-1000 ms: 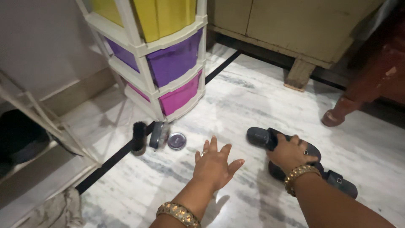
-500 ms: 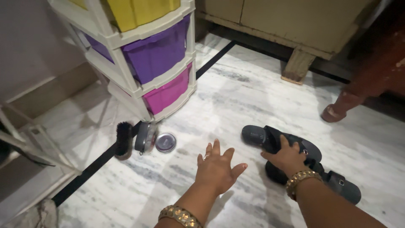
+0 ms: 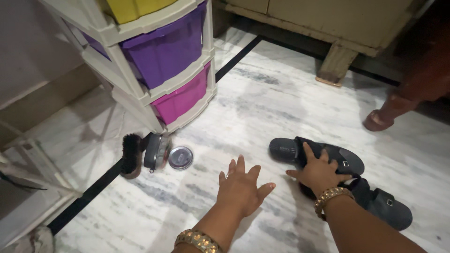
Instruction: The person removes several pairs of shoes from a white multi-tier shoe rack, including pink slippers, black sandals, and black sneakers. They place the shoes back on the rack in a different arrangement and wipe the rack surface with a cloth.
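Two black sandals point(image 3: 323, 161) lie on the marble floor point(image 3: 262, 107), one partly across the other, well out from the wall. The right hand point(image 3: 318, 173) rests on the upper sandal, fingers spread over its strap, pressing rather than clenching; whether it truly grips cannot be told. The second sandal point(image 3: 386, 208) sticks out from under the right wrist. The left hand point(image 3: 241, 187) hovers open just above the floor, fingers splayed, holding nothing. Each wrist bears one gold bangle. Ahead of the left hand sit three things in a row: one round tin lid point(image 3: 181, 157), one dark tin point(image 3: 156, 152) on its edge, and one black brush point(image 3: 131, 154). Behind them stands a drawer unit point(image 3: 159, 56) showing one pink, one purple and one yellow drawer. One wooden furniture leg point(image 3: 335, 63) and one red-brown leg point(image 3: 384, 117) stand beyond.
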